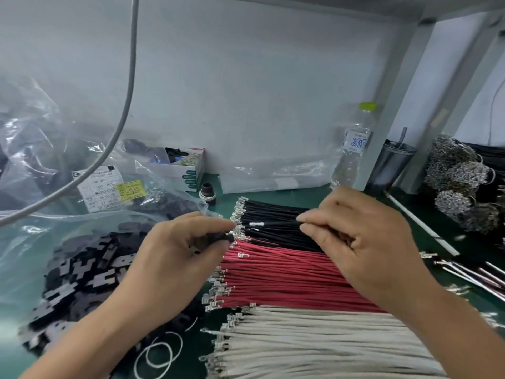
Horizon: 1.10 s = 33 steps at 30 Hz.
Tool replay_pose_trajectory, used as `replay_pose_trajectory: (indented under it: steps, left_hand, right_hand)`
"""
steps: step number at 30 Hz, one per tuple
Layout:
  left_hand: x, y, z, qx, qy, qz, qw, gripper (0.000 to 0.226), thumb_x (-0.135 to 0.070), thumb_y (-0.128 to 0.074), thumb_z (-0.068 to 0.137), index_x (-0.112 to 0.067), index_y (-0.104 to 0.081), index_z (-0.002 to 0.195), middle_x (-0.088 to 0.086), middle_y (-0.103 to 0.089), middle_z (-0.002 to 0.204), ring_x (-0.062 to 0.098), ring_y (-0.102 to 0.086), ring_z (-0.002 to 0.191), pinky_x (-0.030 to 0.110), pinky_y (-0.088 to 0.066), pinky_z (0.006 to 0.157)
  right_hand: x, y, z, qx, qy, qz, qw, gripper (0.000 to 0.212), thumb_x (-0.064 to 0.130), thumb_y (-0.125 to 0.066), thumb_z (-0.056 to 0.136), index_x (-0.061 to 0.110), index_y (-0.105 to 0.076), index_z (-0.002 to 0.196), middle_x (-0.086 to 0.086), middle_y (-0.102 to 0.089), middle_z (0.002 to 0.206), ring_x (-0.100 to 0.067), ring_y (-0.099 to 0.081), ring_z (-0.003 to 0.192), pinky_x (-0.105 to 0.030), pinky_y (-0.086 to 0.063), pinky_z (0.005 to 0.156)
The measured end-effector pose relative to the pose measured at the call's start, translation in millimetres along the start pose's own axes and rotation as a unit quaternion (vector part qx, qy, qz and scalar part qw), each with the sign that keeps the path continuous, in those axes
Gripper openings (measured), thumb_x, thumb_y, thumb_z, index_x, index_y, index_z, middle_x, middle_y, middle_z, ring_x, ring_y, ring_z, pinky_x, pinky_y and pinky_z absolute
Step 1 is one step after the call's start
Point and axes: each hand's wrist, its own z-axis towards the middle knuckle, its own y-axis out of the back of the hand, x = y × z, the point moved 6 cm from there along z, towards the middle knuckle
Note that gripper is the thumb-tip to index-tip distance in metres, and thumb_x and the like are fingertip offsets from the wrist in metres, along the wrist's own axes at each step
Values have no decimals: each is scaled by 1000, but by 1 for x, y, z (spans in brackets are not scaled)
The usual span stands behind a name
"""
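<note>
Three flat bundles of short wires with metal terminals lie side by side on the green bench: black wires [273, 214] at the back, red wires [278, 274] in the middle, white wires [314, 343] nearest me. My left hand [175, 258] grips a small black connector housing [218, 238] just left of the black wires' terminals. My right hand [363, 242] hovers over the black and red bundles and pinches a black wire [281, 223] whose terminal points toward the housing.
A clear plastic bag [35, 242] of black housings [82, 274] fills the left, with a labelled bag [101, 187] behind. A small carton [188, 168], water bottle [355, 143], grey tumbler [393, 162], shelf post [393, 105], coiled terminal bundles [459, 181] and white rubber bands [161, 354] surround the wires.
</note>
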Motion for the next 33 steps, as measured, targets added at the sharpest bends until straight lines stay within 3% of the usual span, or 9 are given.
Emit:
replay_pose_trajectory:
  steps: [7, 13, 19, 21, 24, 27, 31, 33]
  left_hand:
    - [-7, -10, -5, 57, 8, -97, 994, 25, -16, -82, 81, -39, -84, 91, -7, -78, 80, 11, -71, 68, 16, -55, 61]
    - [-2, -18, -9, 66, 58, -174, 981, 29, -36, -83, 65, -43, -83, 93, -4, -83, 85, 17, -78, 77, 33, -65, 77]
    - [-4, -23, -8, 84, 70, -238, 965, 28, -13, -84, 70, -25, -85, 95, 9, -82, 92, 33, -76, 88, 47, -62, 89]
    - [-3, -23, -9, 81, 86, -241, 963, 30, -18, -85, 65, -27, -85, 94, 6, -83, 88, 34, -77, 84, 42, -65, 81]
    - [-4, -20, -9, 71, 101, -269, 955, 32, -15, -87, 60, -22, -85, 91, 4, -83, 82, 19, -80, 74, 18, -61, 66]
    - [-5, -19, -9, 70, 112, -281, 951, 31, -13, -87, 60, -18, -84, 91, 6, -83, 81, 23, -79, 69, 22, -61, 65]
    - [-4, -20, -10, 68, 115, -294, 946, 29, -11, -87, 60, -15, -85, 88, 5, -82, 76, 7, -75, 62, 11, -55, 58]
    - [-3, -21, -10, 69, 114, -286, 949, 28, -15, -88, 59, -17, -85, 87, 4, -82, 77, 8, -75, 64, 13, -57, 60]
  right_hand:
    - [1, -18, -24, 28, -28, 57, 998, 11, 27, -68, 90, 24, -77, 94, 14, -60, 88, -6, -58, 74, -22, -47, 62]
    - [8, -21, -26, 37, -38, 71, 996, 14, 30, -67, 90, 25, -78, 96, 14, -59, 85, -6, -57, 74, -25, -48, 61]
    - [12, -16, -28, 13, -53, 94, 994, 16, 31, -67, 90, 23, -80, 94, 10, -56, 81, -11, -56, 72, -25, -45, 59]
    - [12, -17, -28, 16, -54, 87, 995, 17, 32, -65, 91, 24, -80, 95, 10, -57, 81, -11, -56, 72, -25, -46, 59]
    - [11, -17, -28, 14, -55, 75, 996, 18, 32, -64, 91, 25, -79, 97, 12, -57, 83, -7, -55, 72, -24, -45, 59]
    - [12, -17, -28, 18, -54, 69, 996, 17, 32, -63, 92, 27, -78, 97, 14, -56, 84, -7, -55, 72, -25, -45, 59]
    - [13, -18, -27, 29, -60, 67, 996, 17, 33, -62, 93, 27, -77, 97, 15, -57, 84, -7, -57, 73, -28, -49, 59]
    - [15, -19, -27, 37, -62, 65, 995, 17, 33, -61, 93, 28, -77, 96, 16, -57, 84, -7, -57, 73, -26, -48, 59]
